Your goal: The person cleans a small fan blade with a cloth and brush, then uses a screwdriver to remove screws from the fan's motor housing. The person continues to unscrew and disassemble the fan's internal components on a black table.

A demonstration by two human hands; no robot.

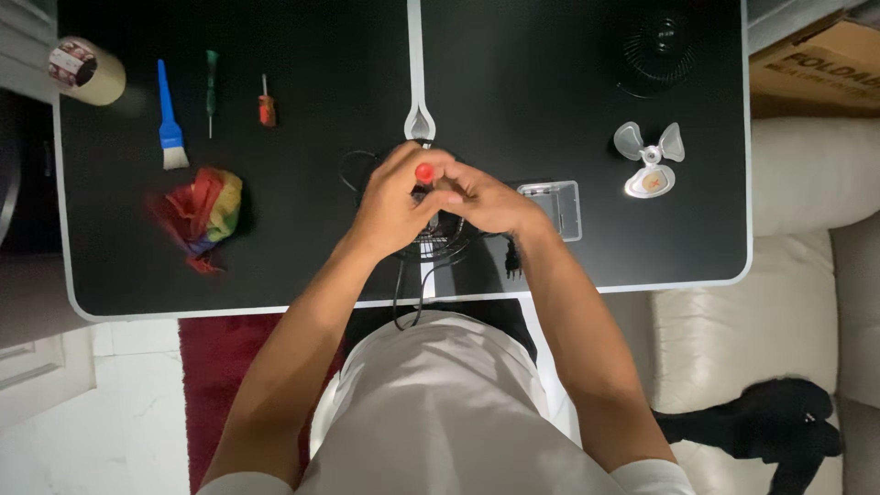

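Observation:
Both my hands meet at the middle of the black table (302, 238). My left hand (390, 202) is closed around a screwdriver with a red handle (424, 172), held upright. My right hand (486, 202) steadies a small black fan body (440, 243), which sits under both hands and is mostly hidden. A black cable (403, 293) runs from the fan body off the table's near edge, and its plug (512, 259) lies beside my right wrist.
A clear fan blade (649, 160) and a black fan grille (657, 52) lie at the right. A clear plastic box (559, 206) sits by my right hand. At the left are a blue brush (169, 119), a green screwdriver (212, 87), a small orange screwdriver (266, 105), a colourful cloth (202, 215) and a tape roll (85, 70).

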